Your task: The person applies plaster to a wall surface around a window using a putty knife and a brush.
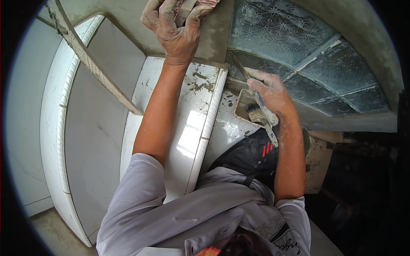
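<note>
**dustyquestions:** ok what are your hands up to in this shot?

**me:** Both full lol. My left hand (179, 36), up at the top of the frame and caked in pale dust, has its fingers and thumb clamped round a flat pinkish-grey piece (184, 13). The upper edge crops it, so I can't tell exactly what it is. My right hand (271, 91), right of centre, is wrapped round a narrow metal-bladed trowel with a crusty pale handle (267, 116). Blade's tipped toward the upper left, handle end's down toward the middle right.

**dustyquestions:** and the stuff around you?

**me:** Just below and left of my right hand there's an open plastic tub with a reddish rim (235, 112), with some dark and pale stuff inside, too messy to make out. Patterned glass window (286, 30) fills the upper right. My left forearm reaches over a glossy white tiled step with a ridged edge (168, 187), splotched with grey near its top end. Upper left, a rough wooden strip (92, 66) slants down toward the centre, and another white ridged edging (64, 111) curves down the left side.
</note>
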Motion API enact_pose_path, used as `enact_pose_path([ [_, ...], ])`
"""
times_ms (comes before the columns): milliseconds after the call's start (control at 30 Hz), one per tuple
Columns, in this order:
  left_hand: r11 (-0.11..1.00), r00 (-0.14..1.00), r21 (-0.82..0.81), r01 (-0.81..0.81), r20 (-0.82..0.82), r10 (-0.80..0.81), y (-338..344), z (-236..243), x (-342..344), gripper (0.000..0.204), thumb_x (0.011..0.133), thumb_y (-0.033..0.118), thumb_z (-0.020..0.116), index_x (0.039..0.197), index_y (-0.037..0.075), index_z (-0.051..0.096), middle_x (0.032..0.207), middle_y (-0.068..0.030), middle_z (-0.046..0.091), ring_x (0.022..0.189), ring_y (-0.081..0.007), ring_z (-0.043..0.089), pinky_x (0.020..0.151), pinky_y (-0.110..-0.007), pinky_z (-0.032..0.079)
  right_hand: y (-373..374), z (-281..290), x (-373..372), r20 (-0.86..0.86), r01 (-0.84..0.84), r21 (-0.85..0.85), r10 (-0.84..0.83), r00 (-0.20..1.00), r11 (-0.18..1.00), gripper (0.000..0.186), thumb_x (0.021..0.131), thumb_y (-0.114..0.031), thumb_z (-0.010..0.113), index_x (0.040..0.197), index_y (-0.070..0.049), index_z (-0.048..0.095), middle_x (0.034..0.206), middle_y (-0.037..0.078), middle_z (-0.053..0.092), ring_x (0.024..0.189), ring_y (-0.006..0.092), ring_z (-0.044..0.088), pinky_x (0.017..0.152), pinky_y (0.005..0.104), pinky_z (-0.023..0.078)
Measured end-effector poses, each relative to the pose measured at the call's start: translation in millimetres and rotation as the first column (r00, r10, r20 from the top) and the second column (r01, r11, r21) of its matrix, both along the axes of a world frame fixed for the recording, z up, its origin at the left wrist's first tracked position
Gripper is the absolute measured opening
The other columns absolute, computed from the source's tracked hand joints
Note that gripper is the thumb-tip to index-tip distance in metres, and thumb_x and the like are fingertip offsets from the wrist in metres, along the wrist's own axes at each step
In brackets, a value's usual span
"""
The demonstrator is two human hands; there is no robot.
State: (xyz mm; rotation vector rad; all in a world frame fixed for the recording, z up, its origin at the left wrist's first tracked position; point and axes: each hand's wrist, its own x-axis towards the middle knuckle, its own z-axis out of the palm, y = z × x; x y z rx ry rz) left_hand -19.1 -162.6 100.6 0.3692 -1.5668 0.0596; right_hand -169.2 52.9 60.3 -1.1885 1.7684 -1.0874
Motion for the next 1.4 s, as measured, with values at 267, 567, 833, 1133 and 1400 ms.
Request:
enact_pose_path([
  [267, 0.998, 0.999, 0.014, 0.053, 0.009, -0.053, 1, 0, -2, 0.044, 0.085, 0.023, 0.081, 0.123, 0.012, 0.061, 0.124, -0.0088, 0.049, 0.120, -0.0236, 0.044, 0.101, -0.034, 0.040, -8, 9, -1, 0.000, -0.004, 0.113, 0.004, 1.000, 0.994, 0.042, 0.092, -0.018, 0.060, 0.130, 0.000, 0.062, 0.124, 0.021, 0.067, 0.111, 0.0266, 0.064, 0.098, 0.0349, 0.047],
  [567, 0.988, 0.991, 0.072, 0.134, -0.027, -0.132, -6, -4, 2, 0.045, 0.081, 0.022, 0.083, 0.121, 0.015, 0.064, 0.123, -0.0079, 0.051, 0.118, -0.0244, 0.043, 0.099, -0.035, 0.038, 5, 15, -4, -0.290, -0.026, 0.204, 0.086, 0.953, 0.979, 0.043, 0.093, -0.022, 0.061, 0.131, -0.001, 0.062, 0.127, 0.022, 0.065, 0.115, 0.0293, 0.063, 0.100, 0.0362, 0.047],
  [833, 0.904, 0.958, 0.318, 0.287, -0.079, -0.276, 44, 25, 34, 0.042, 0.095, 0.018, 0.067, 0.130, 0.001, 0.052, 0.125, -0.0157, 0.059, 0.111, -0.0213, 0.059, 0.098, -0.037, 0.049, 135, 0, -30, -0.216, -0.141, -0.300, 0.076, 0.973, 0.943, 0.050, 0.093, -0.017, 0.060, 0.140, -0.002, 0.054, 0.118, 0.013, 0.068, 0.088, 0.0178, 0.067, 0.080, 0.0324, 0.054],
  [1133, -0.796, 0.515, 0.486, 0.362, -0.816, -0.264, 270, -26, -33, 0.048, 0.099, 0.026, 0.053, 0.141, 0.004, 0.045, 0.126, -0.0204, 0.058, 0.102, -0.0356, 0.064, 0.079, -0.050, 0.059, 303, -24, -91, 0.359, 0.353, -0.237, -0.256, 0.898, 0.905, 0.049, 0.091, -0.009, 0.064, 0.138, 0.002, 0.055, 0.105, 0.007, 0.066, 0.078, 0.0133, 0.059, 0.074, 0.0285, 0.052],
  [1400, -0.980, 0.680, 0.196, -0.043, -0.713, -0.172, 383, -118, -190, 0.037, 0.103, 0.022, 0.041, 0.131, 0.000, 0.054, 0.121, -0.0178, 0.062, 0.108, -0.0311, 0.063, 0.092, -0.045, 0.055, 389, -98, -128, -0.021, 0.355, -0.151, -0.362, 0.932, 0.922, 0.050, 0.085, -0.001, 0.068, 0.133, -0.011, 0.061, 0.117, 0.014, 0.066, 0.106, 0.0291, 0.064, 0.093, 0.0369, 0.051],
])
